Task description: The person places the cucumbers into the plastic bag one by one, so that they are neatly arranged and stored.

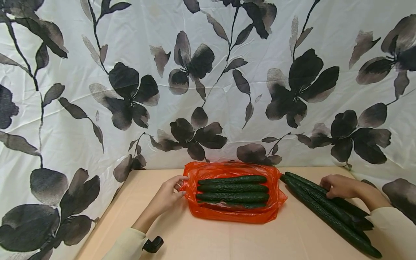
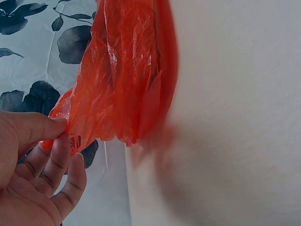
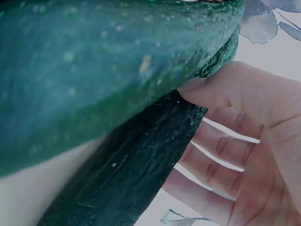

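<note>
Several dark green cucumbers (image 1: pixel 232 188) lie side by side in an open red plastic bag (image 1: pixel 234 216) on the table. My left hand (image 1: pixel 166 195) pinches the bag's left edge between thumb and fingers; the left wrist view shows the crinkled red plastic (image 2: pixel 127 70) stretching away from that hand (image 2: pixel 42 160). To the right of the bag, several more cucumbers (image 1: pixel 328 213) lie slanted in a pile. My right hand (image 1: pixel 341 187) holds one at the pile's far side. In the right wrist view, its thumb presses a dark cucumber (image 3: pixel 127 160), fingers curled behind.
The light tan tabletop (image 1: pixel 201 242) extends in front of the bag. A white cloth with dark flowers (image 1: pixel 240 90) hangs behind the table. A black band (image 1: pixel 153 244) is on the left wrist.
</note>
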The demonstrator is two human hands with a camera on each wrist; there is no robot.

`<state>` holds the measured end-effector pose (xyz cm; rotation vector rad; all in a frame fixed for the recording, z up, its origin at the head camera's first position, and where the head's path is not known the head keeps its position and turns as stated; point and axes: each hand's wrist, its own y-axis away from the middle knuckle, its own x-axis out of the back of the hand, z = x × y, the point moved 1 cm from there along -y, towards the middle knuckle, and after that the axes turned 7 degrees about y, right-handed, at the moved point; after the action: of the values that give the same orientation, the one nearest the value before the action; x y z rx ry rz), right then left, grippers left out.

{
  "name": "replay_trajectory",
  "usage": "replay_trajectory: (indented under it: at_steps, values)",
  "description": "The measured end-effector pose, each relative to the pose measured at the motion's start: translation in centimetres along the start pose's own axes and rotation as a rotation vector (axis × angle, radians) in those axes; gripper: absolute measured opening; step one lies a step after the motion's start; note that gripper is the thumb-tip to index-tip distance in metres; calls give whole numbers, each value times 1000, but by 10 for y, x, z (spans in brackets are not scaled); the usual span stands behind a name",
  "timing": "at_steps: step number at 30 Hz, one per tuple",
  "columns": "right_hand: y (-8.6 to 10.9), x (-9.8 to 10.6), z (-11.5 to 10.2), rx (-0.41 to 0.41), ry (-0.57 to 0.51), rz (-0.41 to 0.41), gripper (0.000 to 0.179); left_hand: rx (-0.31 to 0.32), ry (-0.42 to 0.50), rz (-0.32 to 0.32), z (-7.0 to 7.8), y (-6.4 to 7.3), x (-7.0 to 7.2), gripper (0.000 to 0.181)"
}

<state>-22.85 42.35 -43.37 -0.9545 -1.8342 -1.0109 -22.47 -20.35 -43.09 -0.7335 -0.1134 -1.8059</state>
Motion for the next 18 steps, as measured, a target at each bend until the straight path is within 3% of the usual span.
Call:
replay_trajectory:
  at_steps: [11,18]
  values:
    - [4,8,0,-42,48,63,28,27,-4,4,0,-3,-2,47]
    - [4,16,-3,-22,91,105,34,29,-8,7,0,-5,-4,48]
